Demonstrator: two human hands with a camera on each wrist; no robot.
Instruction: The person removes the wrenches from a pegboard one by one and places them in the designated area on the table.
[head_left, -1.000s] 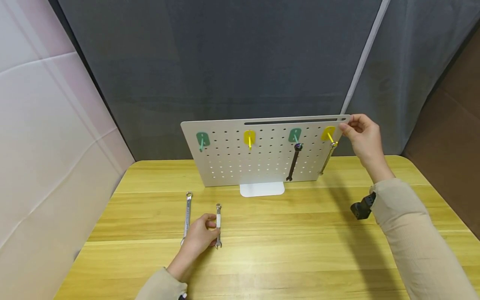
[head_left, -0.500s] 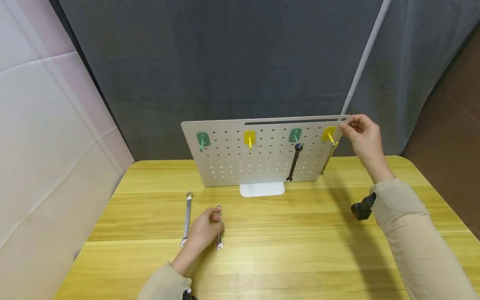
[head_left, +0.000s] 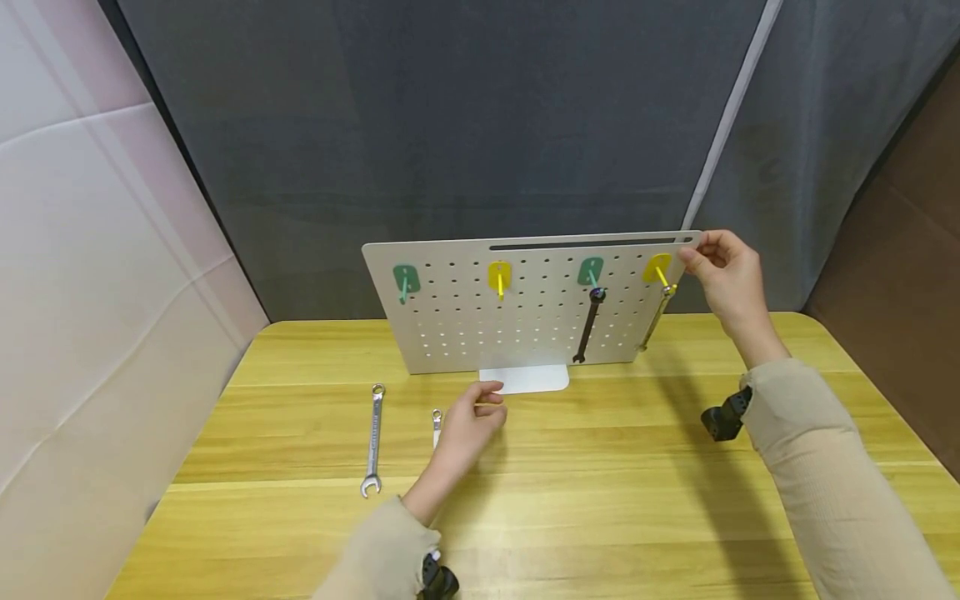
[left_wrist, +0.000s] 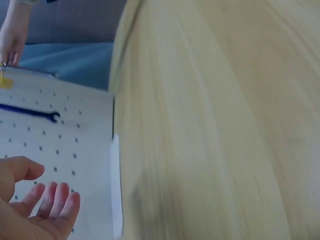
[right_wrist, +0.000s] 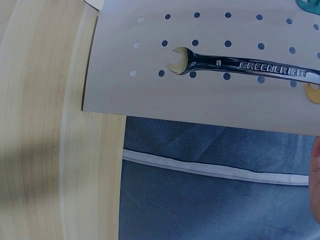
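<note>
My left hand (head_left: 468,427) is raised over the table in front of the pegboard's white foot (head_left: 532,381). Its fingers are loosely bent with nothing between them, as the left wrist view shows. Under that forearm lies a small combination wrench (head_left: 437,421), its lower part hidden; a longer wrench (head_left: 375,442) lies farther left. My right hand (head_left: 727,283) pinches the upper right corner of the pale pegboard (head_left: 540,342). On the board, a dark wrench (head_left: 588,329) hangs from a green hook and a shiny wrench (right_wrist: 230,63) from the rightmost yellow hook.
At the board's left, a green hook (head_left: 406,279) and a yellow hook (head_left: 498,277) hold no tool. Wooden tabletop (head_left: 585,500) spreads in front of the board. A grey curtain (head_left: 480,117) stands behind it.
My left hand has come off the small wrench and moved right and forward toward the board's foot without it. My right hand stays at the board's corner.
</note>
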